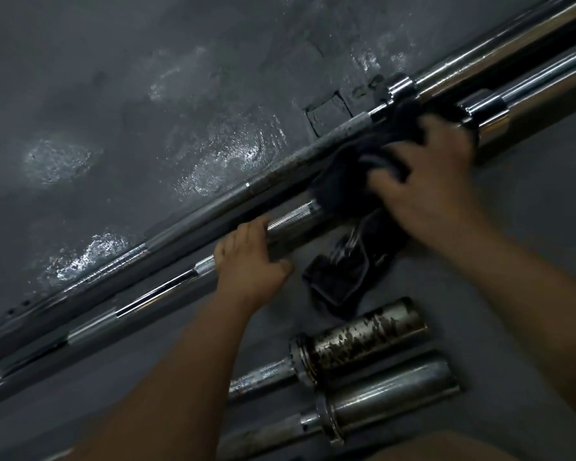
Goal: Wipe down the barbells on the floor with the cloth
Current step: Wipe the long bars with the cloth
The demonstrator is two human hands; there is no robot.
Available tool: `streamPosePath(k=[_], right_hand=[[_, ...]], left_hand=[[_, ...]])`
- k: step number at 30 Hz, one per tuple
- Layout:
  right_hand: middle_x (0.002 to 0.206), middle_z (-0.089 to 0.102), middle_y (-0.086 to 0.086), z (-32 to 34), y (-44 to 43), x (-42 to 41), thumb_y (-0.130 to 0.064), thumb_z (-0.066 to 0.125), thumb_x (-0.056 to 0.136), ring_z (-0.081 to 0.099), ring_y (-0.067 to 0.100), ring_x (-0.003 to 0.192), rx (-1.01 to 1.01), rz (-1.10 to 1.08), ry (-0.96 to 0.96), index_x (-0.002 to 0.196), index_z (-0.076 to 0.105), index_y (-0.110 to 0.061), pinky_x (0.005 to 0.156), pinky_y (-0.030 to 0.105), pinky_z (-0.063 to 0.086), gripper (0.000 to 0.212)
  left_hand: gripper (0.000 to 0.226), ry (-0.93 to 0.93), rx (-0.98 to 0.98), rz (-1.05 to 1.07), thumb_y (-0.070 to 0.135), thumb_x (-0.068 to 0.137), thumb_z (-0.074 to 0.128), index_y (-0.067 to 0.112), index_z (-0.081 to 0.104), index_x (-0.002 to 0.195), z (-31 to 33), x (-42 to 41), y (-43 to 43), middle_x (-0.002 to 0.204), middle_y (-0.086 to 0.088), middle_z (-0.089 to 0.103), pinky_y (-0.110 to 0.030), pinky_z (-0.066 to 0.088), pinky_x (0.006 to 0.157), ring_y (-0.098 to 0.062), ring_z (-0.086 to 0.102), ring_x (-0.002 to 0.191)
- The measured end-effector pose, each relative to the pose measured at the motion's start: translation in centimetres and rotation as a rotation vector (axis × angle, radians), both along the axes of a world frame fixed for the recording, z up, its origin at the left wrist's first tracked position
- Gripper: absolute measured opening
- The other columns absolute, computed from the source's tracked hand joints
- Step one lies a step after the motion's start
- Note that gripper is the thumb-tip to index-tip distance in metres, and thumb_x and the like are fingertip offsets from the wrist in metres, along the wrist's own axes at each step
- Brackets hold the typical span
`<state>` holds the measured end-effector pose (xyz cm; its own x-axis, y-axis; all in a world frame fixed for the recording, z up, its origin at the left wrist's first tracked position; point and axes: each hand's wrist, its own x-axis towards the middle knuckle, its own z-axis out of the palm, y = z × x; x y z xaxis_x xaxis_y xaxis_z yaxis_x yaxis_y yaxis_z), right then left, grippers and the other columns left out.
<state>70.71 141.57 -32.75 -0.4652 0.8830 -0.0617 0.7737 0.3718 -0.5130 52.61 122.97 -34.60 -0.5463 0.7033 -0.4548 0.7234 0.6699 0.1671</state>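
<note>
The left grip (250,261) is curled round the knurled shaft of the near barbell (291,215), which lies on the floor (147,94). Just up the shaft, the right grip (426,181) clutches the dark cloth (340,188) with bent fingers and presses it over the same bar, short of the collar (486,109). Two more barbell ends (363,341) lie nearer the person, apart from both grips.

Dim, soft picture (motion-blurred); glare patches on the floor (233,154).
</note>
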Motion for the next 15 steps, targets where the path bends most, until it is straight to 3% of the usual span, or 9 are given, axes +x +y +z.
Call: streamPosePath(k=[2,4,7,9,12,14,15], right_hand=[[0.141,0.042,0.021,-0.3,1.2,3.6,-0.042,0.052,0.081,0.036,0.044,0.128,0.024,-0.135,-0.151,0.126,0.063,-0.018,0.106,0.056,0.036,0.053],[0.134,0.045,0.022,-0.5,-0.9,4.4,-0.045,0.05,0.075,0.038,0.043,0.126,-0.06,-0.185,-0.181,0.134,0.052,-0.014,0.102,0.062,0.038,0.066],[0.146,0.035,0.018,-0.9,-6.5,1.9,-0.074,0.056,0.071,0.023,0.038,0.14,-0.144,0.089,-0.51,0.143,0.035,-0.013,0.106,0.069,0.027,0.096],[0.141,0.04,0.016,-1.3,-8.1,1.1,-0.072,0.069,0.068,0.03,0.037,0.136,-0.021,0.25,-0.607,0.138,0.042,-0.013,0.101,0.07,0.028,0.096],[0.11,0.055,0.007,-0.6,-3.8,2.8,-0.043,0.077,0.069,0.052,0.033,0.108,0.041,0.321,-0.352,0.112,0.056,-0.023,0.089,0.055,0.045,0.051],[0.108,0.058,0.007,1.1,0.3,4.6,-0.04,0.062,0.072,0.056,0.032,0.104,-0.083,0.267,-0.057,0.109,0.058,-0.024,0.088,0.047,0.048,0.041],[0.112,0.058,0.01,2.1,2.0,5.1,-0.037,0.057,0.073,0.055,0.032,0.106,-0.082,0.13,0.106,0.113,0.059,-0.022,0.09,0.042,0.047,0.043]], left_hand=[[0.086,0.004,-0.004,0.007,0.054,0.061,0.048,0.03,0.035,0.143,0.1,0.3,-0.2,0.133,-0.001,0.046,-0.038,0.023,0.109,-0.025,0.04,0.127],[0.086,-0.001,0.003,0.018,0.053,0.062,0.048,0.031,0.035,0.144,0.3,0.4,-0.1,0.135,-0.001,0.046,-0.038,0.023,0.109,-0.024,0.039,0.129],[0.085,-0.019,0.006,0.007,0.051,0.062,0.047,0.031,0.034,0.144,0.5,0.6,-0.3,0.137,0.0,0.047,-0.039,0.023,0.111,-0.022,0.038,0.13],[0.087,-0.034,0.002,0.001,0.05,0.063,0.047,0.03,0.032,0.145,0.7,0.8,-0.6,0.14,0.0,0.045,-0.039,0.022,0.112,-0.022,0.036,0.132],[0.09,-0.049,-0.002,-0.016,0.049,0.063,0.047,0.025,0.027,0.148,1.4,1.0,-0.9,0.145,-0.002,0.04,-0.041,0.021,0.114,-0.024,0.033,0.135],[0.095,-0.03,-0.003,-0.053,0.053,0.063,0.044,0.022,0.023,0.151,1.5,1.6,-1.4,0.15,-0.005,0.036,-0.044,0.02,0.116,-0.028,0.031,0.137],[0.097,-0.027,-0.005,-0.049,0.054,0.064,0.043,0.021,0.02,0.152,1.5,2.1,-1.6,0.152,-0.006,0.032,-0.045,0.018,0.117,-0.029,0.028,0.139]])
